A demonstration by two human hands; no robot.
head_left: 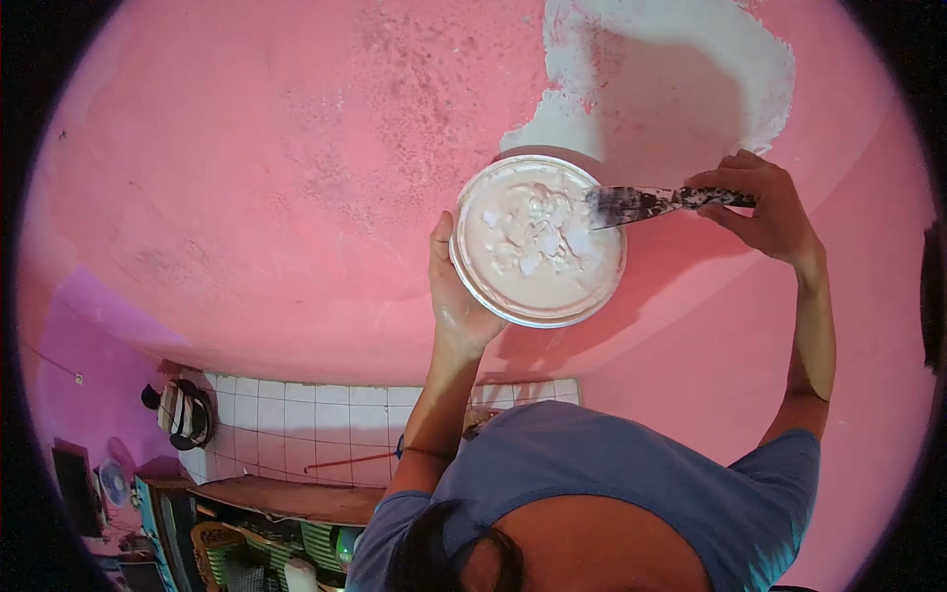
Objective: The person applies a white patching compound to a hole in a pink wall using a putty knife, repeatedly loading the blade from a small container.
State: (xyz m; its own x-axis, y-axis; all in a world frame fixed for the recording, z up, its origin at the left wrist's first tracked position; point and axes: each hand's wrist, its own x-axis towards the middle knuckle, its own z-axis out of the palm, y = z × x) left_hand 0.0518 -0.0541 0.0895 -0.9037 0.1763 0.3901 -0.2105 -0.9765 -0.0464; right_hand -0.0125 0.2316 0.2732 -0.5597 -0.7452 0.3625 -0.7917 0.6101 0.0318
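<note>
My left hand (pixel 460 304) grips a round white tub (pixel 548 322) from its left side and below, holding it in front of the pink wall. A thick off-white paste (pixel 523 271) with a lumpy, stirred surface fills the tub. My right hand (pixel 767 205) is closed around the handle of a putty knife (pixel 641 204), held level. Its smeared, dark-stained blade points left, with the tip over the tub's right rim. Whether the tip touches the paste, I cannot tell.
A whitish coated patch (pixel 681 99) with ragged edges covers part of the pink wall (pixel 247 217), which has rough, darker spots. Lower left are white floor tiles (pixel 286 409), a red stick (pixel 345 461), a striped bundle (pixel 184 414), wooden furniture (pixel 286 501) and a fan (pixel 113 481).
</note>
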